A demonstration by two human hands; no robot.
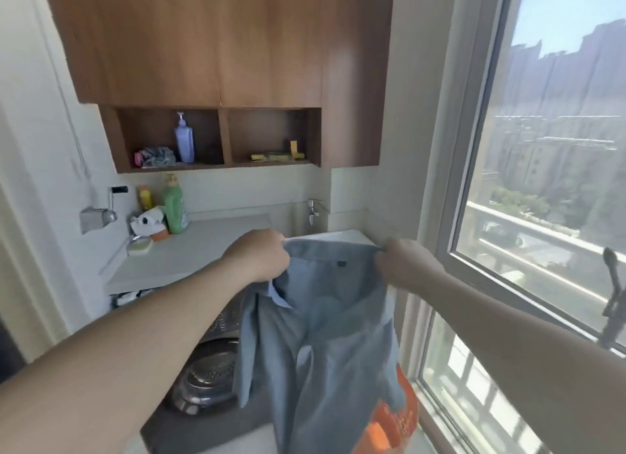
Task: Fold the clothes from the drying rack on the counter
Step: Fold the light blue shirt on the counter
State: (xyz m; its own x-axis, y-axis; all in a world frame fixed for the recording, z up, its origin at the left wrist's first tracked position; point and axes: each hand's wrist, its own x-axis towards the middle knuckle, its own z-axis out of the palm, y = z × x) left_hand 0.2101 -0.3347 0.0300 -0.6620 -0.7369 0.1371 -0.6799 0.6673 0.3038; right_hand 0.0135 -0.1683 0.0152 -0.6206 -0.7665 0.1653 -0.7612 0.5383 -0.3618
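Below both hands' grip, trousers (325,335)

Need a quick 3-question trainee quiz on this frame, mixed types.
1. True or false: the trousers lie flat on the counter.
2. Which grips the waistband? A) left hand only B) right hand only C) both
3. Fill in: the green bottle stands on the ____.

Key: 1 false, they hang in the air. 2 C, one hand at each end. 3 counter.
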